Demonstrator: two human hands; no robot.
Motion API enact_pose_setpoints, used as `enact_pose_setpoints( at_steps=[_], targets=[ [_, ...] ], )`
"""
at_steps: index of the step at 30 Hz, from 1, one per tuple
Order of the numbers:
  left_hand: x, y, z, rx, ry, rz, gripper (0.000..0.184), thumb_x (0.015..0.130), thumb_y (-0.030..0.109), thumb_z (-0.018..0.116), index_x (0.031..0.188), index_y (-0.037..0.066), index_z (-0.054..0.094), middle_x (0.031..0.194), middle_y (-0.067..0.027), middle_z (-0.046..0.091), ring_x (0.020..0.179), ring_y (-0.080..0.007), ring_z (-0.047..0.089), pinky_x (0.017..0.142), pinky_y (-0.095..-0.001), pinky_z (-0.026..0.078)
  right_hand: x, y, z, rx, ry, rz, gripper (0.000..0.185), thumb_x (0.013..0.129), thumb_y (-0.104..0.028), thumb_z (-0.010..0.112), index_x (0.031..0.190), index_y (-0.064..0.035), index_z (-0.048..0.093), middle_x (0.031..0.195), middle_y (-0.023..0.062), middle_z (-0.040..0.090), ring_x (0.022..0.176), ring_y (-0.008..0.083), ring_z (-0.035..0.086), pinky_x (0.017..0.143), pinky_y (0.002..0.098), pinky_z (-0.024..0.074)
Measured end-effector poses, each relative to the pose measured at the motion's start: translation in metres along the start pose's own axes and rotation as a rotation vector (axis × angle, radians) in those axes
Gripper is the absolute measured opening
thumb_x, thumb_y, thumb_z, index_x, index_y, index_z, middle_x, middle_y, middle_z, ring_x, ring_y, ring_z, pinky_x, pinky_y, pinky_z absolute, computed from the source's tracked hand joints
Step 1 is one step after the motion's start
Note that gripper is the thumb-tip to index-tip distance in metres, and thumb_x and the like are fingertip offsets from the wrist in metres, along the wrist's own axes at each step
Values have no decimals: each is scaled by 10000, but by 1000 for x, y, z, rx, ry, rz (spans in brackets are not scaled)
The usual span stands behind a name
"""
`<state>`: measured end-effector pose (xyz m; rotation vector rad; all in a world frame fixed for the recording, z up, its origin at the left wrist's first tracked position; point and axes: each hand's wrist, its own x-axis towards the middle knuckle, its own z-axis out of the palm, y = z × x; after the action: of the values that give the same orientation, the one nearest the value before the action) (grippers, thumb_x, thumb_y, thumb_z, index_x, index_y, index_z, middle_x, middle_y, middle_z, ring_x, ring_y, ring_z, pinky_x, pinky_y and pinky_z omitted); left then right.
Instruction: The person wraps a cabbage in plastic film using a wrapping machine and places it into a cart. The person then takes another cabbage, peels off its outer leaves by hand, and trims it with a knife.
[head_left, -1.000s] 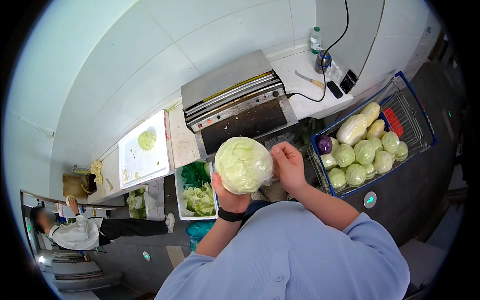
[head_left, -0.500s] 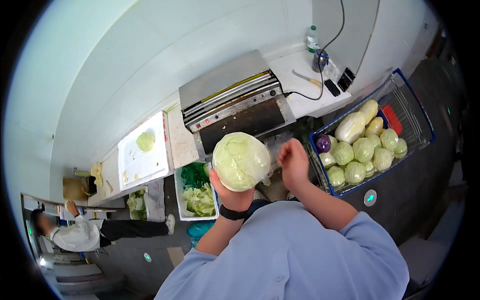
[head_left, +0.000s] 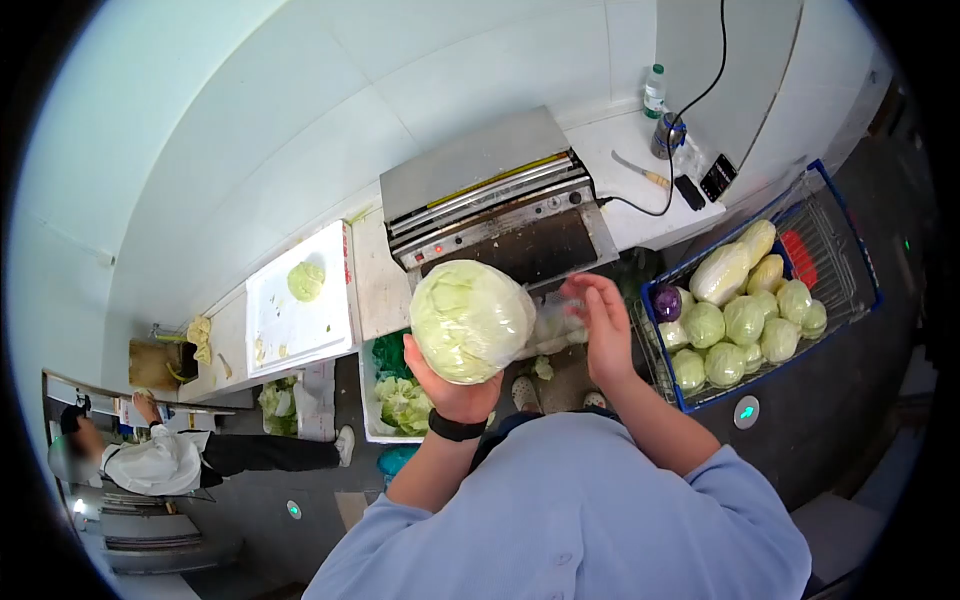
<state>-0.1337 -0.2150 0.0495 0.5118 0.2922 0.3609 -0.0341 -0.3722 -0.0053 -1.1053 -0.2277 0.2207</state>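
With our left hand [head_left: 458,392] we are gripping the film-wrapped cabbage [head_left: 470,322] from below, near the wrapping machine [head_left: 480,185]; our right hand [head_left: 604,325] is loosely open, beside the cabbage

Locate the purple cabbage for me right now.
The purple cabbage is in the head view, on the right, at the near-left end of the shopping cart, beside the wrapped green cabbages.
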Motion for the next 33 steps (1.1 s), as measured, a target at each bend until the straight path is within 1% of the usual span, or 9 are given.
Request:
enact_pose_setpoints(
  at_steps=[2,5,12,16,19,23,27,31,33],
  targets=[
    [10,3,-4,72,-15,85,823,943,747,319,1543,189,395,1535,-85,470,1351,-317,518,1098,-516,442,-2,-33,16,-323,-101,-480,411,1056,-282,468,1353,-14,564,1505,171,477,1413,278,441,1120,427,387],
    [18,5,-17,269,-116,104,832,953,721,313,1540,138,390,1532,-95,471,1355,-314,514,1130,-496,412,15,-51,56,-616,-508,-705,538,1059,-347,457,1487,-20,454,1573,178,415,1468,288,378,1184,429,312],
    [50,33,-53,407,-308,175,990,840,612,706,1532,29,303,1464,-177,484,1337,-317,520,1097,-456,468,63,-20,80,234,-488,395,687,1090,-516,322,1591,-48,275,1626,186,317,1507,287,303,1230,421,246],
    [61,45,-55,529,-318,169,1100,769,657,777,1524,10,304,1454,-178,489,1323,-298,529,1092,-442,468,62,0,75,83,76,187,691,1088,-535,279,1588,-58,272,1622,165,334,1501,279,311,1214,454,260],
    [69,44,-66,559,-373,142,1110,744,651,801,1508,7,318,1457,-188,485,1322,-311,531,1092,-446,469,38,11,83,130,-378,250,743,1063,-601,291,1594,-82,282,1577,177,402,1431,293,427,1180,430,350],
    [85,40,-68,533,-589,-116,1149,703,651,831,1497,-6,322,1461,-204,481,1315,-336,542,1089,-472,483,47,21,71,417,-270,485,773,1044,-642,303,1593,-99,291,1553,179,431,1398,292,467,1172,425,378],
    [95,22,-82,552,-538,-393,1091,779,722,715,1492,-10,333,1461,-193,483,1318,-321,540,1072,-466,491,34,44,37,622,85,292,781,1041,-655,289,1596,-107,288,1542,180,441,1404,277,460,1179,428,372],
    [99,5,-71,587,-546,-620,1070,803,763,646,1499,9,342,1464,-179,482,1321,-332,536,1072,-469,488,9,26,27,453,-58,281,796,1025,-693,289,1600,-143,294,1546,132,445,1385,264,471,1174,415,372],
    [102,-10,-64,496,-598,-678,826,951,622,394,1501,5,389,1465,-188,512,1303,-338,559,1063,-476,494,16,33,5,565,-63,386,772,1027,-693,275,1602,-177,299,1554,126,434,1392,262,464,1164,411,383]
  ],
)
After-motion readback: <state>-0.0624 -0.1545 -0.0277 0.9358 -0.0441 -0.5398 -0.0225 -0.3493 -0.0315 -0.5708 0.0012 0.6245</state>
